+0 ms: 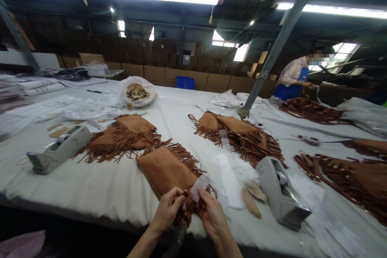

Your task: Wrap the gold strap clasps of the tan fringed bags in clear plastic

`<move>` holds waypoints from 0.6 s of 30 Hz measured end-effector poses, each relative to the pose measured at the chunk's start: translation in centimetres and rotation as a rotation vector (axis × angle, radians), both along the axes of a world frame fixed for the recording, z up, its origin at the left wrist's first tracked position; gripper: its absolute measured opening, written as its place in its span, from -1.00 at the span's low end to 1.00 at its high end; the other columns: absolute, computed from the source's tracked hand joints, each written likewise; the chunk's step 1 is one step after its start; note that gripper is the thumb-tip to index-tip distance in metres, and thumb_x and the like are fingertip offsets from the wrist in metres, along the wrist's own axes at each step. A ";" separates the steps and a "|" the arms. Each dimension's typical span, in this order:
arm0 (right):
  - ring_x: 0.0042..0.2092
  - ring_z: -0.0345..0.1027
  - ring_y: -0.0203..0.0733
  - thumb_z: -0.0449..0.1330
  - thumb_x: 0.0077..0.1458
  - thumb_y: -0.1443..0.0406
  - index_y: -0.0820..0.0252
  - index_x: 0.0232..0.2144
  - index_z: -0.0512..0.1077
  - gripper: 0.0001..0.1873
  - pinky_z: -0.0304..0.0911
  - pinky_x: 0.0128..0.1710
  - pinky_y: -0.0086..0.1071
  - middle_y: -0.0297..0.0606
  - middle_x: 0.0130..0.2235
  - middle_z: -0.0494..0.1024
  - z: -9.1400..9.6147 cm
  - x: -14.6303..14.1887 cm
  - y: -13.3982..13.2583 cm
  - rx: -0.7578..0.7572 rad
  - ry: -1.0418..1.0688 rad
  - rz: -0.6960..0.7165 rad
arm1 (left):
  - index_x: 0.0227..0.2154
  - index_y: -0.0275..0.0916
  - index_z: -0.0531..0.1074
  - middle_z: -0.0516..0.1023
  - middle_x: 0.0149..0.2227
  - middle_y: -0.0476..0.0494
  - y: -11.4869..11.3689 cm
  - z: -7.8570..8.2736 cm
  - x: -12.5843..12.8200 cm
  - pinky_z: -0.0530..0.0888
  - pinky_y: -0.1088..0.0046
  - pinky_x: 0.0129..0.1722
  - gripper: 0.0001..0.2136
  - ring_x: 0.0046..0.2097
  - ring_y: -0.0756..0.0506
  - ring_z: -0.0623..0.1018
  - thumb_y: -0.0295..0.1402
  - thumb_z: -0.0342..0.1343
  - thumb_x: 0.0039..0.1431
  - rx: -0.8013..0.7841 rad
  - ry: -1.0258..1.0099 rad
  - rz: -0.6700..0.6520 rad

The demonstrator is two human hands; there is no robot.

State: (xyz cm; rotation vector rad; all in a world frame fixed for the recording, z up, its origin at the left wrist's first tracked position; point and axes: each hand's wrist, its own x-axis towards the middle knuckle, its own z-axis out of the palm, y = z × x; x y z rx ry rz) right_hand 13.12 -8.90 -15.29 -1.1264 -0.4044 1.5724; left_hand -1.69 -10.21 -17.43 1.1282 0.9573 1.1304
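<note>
While the left fingers (173, 194) pinch a brown strap (184, 194), the right fingers (206, 197) clamp a translucent sheet (198, 186).

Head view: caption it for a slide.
At a fringed brown pouch, the left hand grips a dark strip, the right hand a translucent piece.

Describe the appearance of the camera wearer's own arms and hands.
The left hand and right hand are both ungloved. The left forearm and right forearm are bare as far as they show, with no sleeve in view. No watch or bracelet shows at either wrist. Fingernail details are too small to tell.
</note>
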 end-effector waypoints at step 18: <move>-0.44 0.40 -0.22 0.46 -0.34 0.12 0.30 -0.50 0.56 -0.62 0.31 -0.42 -0.41 -0.21 -0.48 0.59 0.4 -0.9 0.4 0.125 -0.060 0.040 | -0.38 -0.27 0.40 0.46 -0.57 0.01 -0.4 0.9 0.3 0.33 0.55 -0.47 -0.81 -0.52 0.01 0.43 -0.26 -0.02 0.21 0.127 0.278 0.099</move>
